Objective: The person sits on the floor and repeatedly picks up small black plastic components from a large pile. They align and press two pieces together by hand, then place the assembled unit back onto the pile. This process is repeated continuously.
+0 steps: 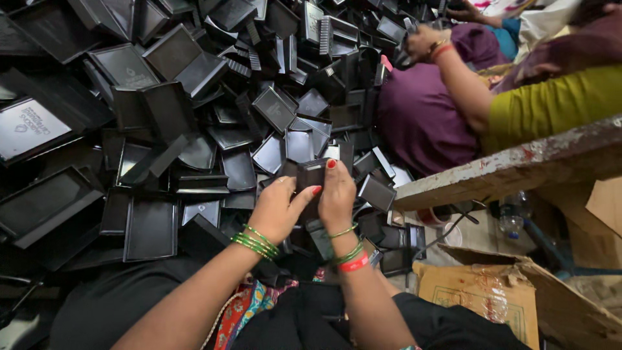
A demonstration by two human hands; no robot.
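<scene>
1. Underfoot and ahead: a deep heap of flat black rectangular plastic tray-like parts (152, 227), filling the view left of and above the small black plastic box (311, 174) held at centre; no bare floor visible under the heap.
2. Right of the box: a worn, paint-chipped wooden beam (518, 165) slanting across, with a clear plastic bottle (512, 217) and a torn brown cardboard carton (499, 291) below it (carton print too faint to make out).
3. Beyond the beam, up and right of the box: a co-worker in purple and olive-yellow clothing, one hand (424, 42) among the black parts; body cut off by the frame edge.
4. Left hand (278, 210), green bangles at the wrist, closed around the box's lower left side, thumb pressed on its front.
5. Right hand (338, 194), green and red bangles at the wrist, gripping the box's right edge, fingertip on its top corner.
6. Box's lower part hidden behind both hands; open or shut, impossible to tell.
7. Far left of the box: one larger black tray (29, 128) bearing a pale printed mark.
</scene>
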